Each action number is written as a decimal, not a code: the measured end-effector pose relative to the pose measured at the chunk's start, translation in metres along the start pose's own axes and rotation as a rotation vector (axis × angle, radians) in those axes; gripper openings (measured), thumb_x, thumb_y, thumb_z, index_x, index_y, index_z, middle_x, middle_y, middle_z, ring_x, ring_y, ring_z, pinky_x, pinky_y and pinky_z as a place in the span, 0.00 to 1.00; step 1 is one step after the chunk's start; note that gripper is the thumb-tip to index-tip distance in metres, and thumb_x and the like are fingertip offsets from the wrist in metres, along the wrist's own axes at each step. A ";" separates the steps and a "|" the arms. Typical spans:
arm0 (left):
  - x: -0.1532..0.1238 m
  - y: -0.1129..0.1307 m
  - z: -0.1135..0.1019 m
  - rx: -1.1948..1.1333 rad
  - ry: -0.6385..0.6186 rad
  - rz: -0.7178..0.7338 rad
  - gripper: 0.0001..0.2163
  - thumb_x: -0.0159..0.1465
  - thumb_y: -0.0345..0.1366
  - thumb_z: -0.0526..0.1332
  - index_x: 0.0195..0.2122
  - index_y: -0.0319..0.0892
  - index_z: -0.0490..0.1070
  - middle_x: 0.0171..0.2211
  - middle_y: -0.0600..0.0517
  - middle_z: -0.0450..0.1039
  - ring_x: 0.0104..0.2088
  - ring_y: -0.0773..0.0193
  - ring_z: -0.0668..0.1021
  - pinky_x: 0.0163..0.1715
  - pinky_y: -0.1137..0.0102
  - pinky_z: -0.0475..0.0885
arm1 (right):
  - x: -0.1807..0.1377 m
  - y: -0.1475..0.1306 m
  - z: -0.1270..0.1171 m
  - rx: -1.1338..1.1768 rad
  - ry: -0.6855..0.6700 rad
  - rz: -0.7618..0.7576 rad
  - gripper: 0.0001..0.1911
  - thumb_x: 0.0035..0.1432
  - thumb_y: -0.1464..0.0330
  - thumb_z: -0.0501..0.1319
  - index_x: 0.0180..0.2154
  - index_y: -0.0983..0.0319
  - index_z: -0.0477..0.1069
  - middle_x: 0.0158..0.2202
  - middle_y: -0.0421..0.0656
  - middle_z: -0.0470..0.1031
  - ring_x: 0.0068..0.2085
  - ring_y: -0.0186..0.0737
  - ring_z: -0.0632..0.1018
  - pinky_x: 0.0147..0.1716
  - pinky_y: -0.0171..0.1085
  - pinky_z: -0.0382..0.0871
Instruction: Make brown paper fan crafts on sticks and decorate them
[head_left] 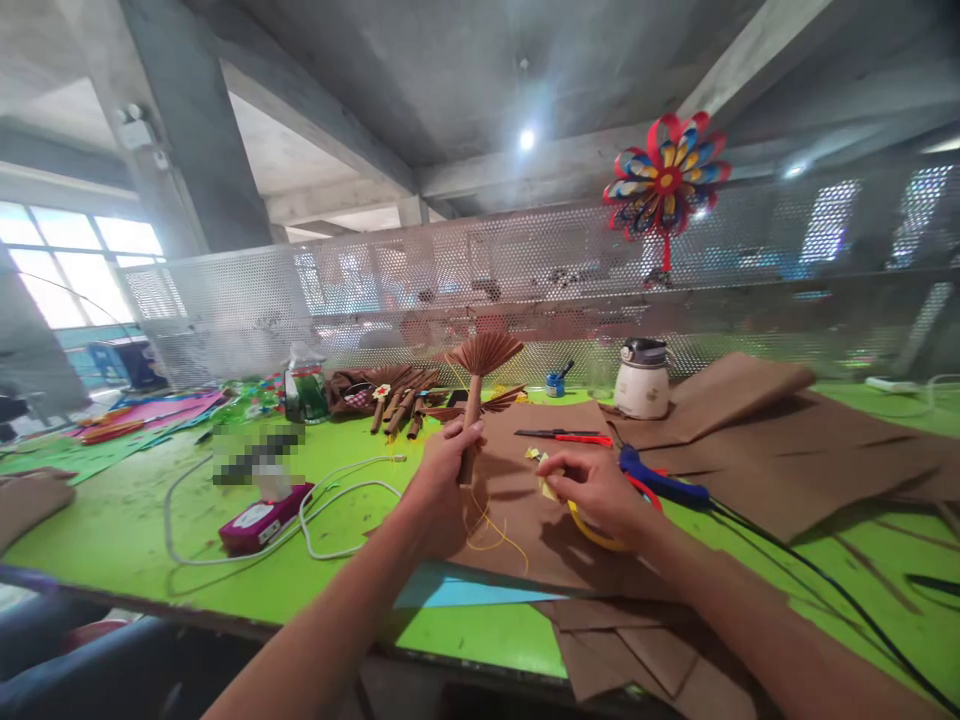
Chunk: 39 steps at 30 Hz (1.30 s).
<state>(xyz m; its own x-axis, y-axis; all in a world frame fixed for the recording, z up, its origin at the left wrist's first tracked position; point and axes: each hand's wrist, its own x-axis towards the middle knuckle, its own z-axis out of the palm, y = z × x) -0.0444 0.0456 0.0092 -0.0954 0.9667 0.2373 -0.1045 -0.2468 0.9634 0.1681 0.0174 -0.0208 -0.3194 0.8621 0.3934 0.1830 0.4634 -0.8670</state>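
My left hand (pixel 442 470) is closed round the rolled stem of a brown pleated paper fan (pixel 482 356), holding it upright over the brown paper sheets (pixel 525 520). A thin yellow string (pixel 491 535) hangs down from this hand. My right hand (pixel 596 485) pinches a small yellow scrap (pixel 546 488) just right of the stem, resting above a yellow tape ring (pixel 592 532). Red-handled scissors (pixel 570 436) lie just beyond my right hand. A blue glue gun (pixel 664 484) lies to its right.
A green table (pixel 150 510) carries several finished brown fans (pixel 397 395), a white pot (pixel 642 380), a green bottle (pixel 305 385), a magenta box (pixel 262 520) with white cable, and a black cord (pixel 825 585). A perforated metal screen (pixel 525 270) with a colourful paper pinwheel (pixel 666 182) backs it.
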 end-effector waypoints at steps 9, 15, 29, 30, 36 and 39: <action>-0.016 -0.011 0.040 -0.173 -0.199 -0.198 0.11 0.54 0.37 0.64 0.34 0.39 0.64 0.29 0.50 0.74 0.24 0.69 0.76 0.23 0.76 0.70 | 0.005 -0.012 0.002 0.447 0.057 0.105 0.30 0.43 0.70 0.64 0.50 0.62 0.61 0.24 0.34 0.66 0.24 0.30 0.69 0.25 0.32 0.65; -0.034 -0.019 0.044 -0.240 -0.314 -0.274 0.14 0.55 0.39 0.64 0.39 0.41 0.67 0.36 0.49 0.73 0.27 0.69 0.76 0.25 0.75 0.73 | 0.007 0.003 0.010 0.496 0.149 0.225 0.31 0.39 0.69 0.67 0.47 0.62 0.61 0.23 0.34 0.68 0.21 0.30 0.69 0.22 0.32 0.64; -0.044 -0.022 0.046 -0.278 -0.345 -0.255 0.18 0.51 0.40 0.67 0.40 0.43 0.64 0.30 0.53 0.71 0.24 0.69 0.75 0.26 0.73 0.73 | 0.009 0.016 0.013 0.609 0.170 0.254 0.28 0.34 0.68 0.71 0.40 0.63 0.65 0.25 0.36 0.70 0.24 0.31 0.71 0.23 0.32 0.66; -0.044 -0.023 0.047 -0.279 -0.331 -0.239 0.17 0.51 0.40 0.67 0.39 0.42 0.64 0.30 0.53 0.71 0.25 0.69 0.75 0.26 0.73 0.73 | 0.008 0.017 0.014 0.594 0.158 0.250 0.28 0.35 0.67 0.71 0.40 0.63 0.65 0.26 0.36 0.70 0.24 0.31 0.71 0.23 0.33 0.66; -0.045 -0.033 0.051 -0.231 -0.232 -0.196 0.19 0.49 0.42 0.68 0.38 0.40 0.66 0.30 0.53 0.71 0.25 0.70 0.74 0.24 0.75 0.71 | 0.006 0.012 0.021 0.459 0.129 0.195 0.25 0.40 0.64 0.67 0.42 0.64 0.65 0.21 0.33 0.68 0.22 0.30 0.69 0.23 0.32 0.65; -0.045 -0.039 0.051 -0.210 -0.192 -0.177 0.19 0.49 0.43 0.67 0.38 0.39 0.67 0.28 0.53 0.71 0.24 0.71 0.74 0.23 0.76 0.70 | 0.005 0.011 0.025 0.352 0.141 0.167 0.24 0.42 0.65 0.65 0.43 0.64 0.65 0.20 0.33 0.67 0.22 0.31 0.69 0.23 0.31 0.63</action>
<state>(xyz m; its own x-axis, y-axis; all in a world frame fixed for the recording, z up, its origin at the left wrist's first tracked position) 0.0150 0.0149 -0.0327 0.1286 0.9859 0.1070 -0.3063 -0.0631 0.9498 0.1455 0.0215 -0.0363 -0.1777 0.9504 0.2553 -0.1156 0.2375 -0.9645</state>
